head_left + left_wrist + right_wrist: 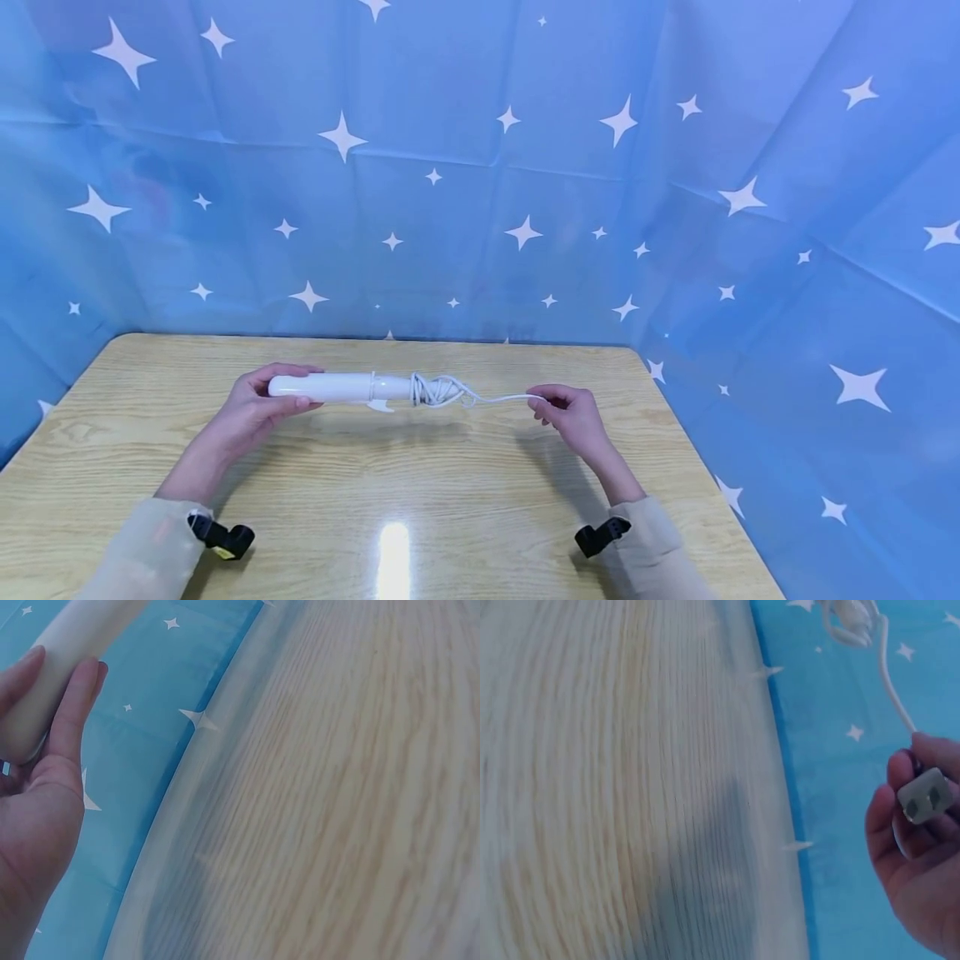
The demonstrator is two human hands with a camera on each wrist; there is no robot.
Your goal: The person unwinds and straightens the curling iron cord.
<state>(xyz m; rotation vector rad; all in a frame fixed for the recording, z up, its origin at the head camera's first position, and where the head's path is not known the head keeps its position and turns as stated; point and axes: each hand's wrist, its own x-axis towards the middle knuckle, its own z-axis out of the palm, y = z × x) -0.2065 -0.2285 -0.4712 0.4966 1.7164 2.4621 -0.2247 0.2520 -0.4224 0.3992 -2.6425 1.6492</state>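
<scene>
A white corded rod that looks like a curling iron (333, 387) is held level above the table, its small lever (380, 406) pointing down. My left hand (258, 406) grips its thick left end, thumb on the near side and fingers on the far side. In the left wrist view the smooth white barrel (75, 652) lies between thumb and fingers. The white power cord (435, 391) is wound in loops round the right end. My right hand (573, 417) pinches the cord's free end, and the right wrist view shows the two-prong plug (925, 796) at those fingers.
Beneath both hands is a light wood-grain table (465, 508) with a bright reflection near its front. A blue curtain with white stars (450, 192) hangs behind the table and along its right side. Each wrist wears a black strapped camera (600, 537).
</scene>
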